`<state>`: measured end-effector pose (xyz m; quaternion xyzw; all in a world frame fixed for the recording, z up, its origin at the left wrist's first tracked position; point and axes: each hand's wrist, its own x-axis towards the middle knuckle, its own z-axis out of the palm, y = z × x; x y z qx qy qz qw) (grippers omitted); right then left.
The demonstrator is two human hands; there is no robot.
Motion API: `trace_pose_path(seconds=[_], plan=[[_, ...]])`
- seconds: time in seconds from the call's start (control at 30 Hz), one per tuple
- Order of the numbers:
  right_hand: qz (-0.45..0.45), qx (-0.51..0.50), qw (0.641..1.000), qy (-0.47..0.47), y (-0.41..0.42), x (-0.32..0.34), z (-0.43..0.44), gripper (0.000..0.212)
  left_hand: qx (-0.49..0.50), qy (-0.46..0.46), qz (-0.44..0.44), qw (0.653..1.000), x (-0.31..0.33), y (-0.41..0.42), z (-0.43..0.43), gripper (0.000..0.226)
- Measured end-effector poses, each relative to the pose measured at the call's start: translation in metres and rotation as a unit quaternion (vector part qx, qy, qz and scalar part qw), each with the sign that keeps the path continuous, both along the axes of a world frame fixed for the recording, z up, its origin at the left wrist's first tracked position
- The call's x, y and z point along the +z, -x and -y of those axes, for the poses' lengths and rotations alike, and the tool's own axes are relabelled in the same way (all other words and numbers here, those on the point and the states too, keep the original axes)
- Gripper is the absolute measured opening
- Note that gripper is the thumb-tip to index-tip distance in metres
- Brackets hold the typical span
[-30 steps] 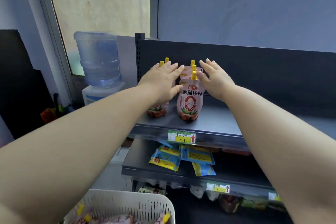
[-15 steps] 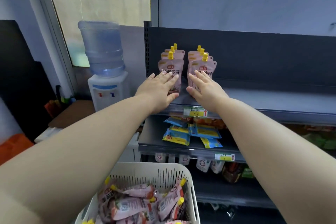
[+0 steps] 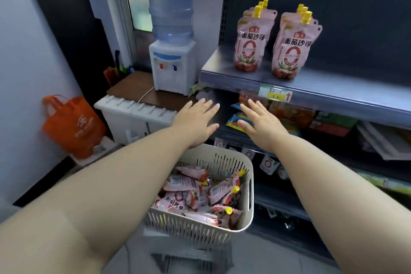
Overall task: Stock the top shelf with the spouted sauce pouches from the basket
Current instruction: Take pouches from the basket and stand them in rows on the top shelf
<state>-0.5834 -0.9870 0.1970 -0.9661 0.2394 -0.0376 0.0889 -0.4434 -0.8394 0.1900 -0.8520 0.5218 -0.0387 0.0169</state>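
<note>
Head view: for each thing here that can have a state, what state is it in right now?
Left hand: open, holding nothing.
Right hand: open, holding nothing.
Left pouch row: upright on the top shelf, caps on.
Right pouch row: upright beside it, apart, caps on.
Basket: partly filled with jumbled pouches lying down.
Bottle: inverted on the dispenser.

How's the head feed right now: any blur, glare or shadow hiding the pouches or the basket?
Head view: the pouches on the top shelf are sharp, label print readable. Head view: a pale sheen on that shelf's left front hides nothing. Head view: the basket is well lit, contents slightly soft. Head view: the lower shelves sit in shadow, and the wide lens bows the shelf edges.
</note>
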Motion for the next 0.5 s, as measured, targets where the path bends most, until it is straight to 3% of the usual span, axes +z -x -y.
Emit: trace_pose_path(seconds=[0.5], plan=[[-0.11,0.055,0.989,-0.081,0.039,-0.11,-0.049,0.06,0.124,-0.075,-0.125,0.982,-0.121,0.025,-0.095,0.059]])
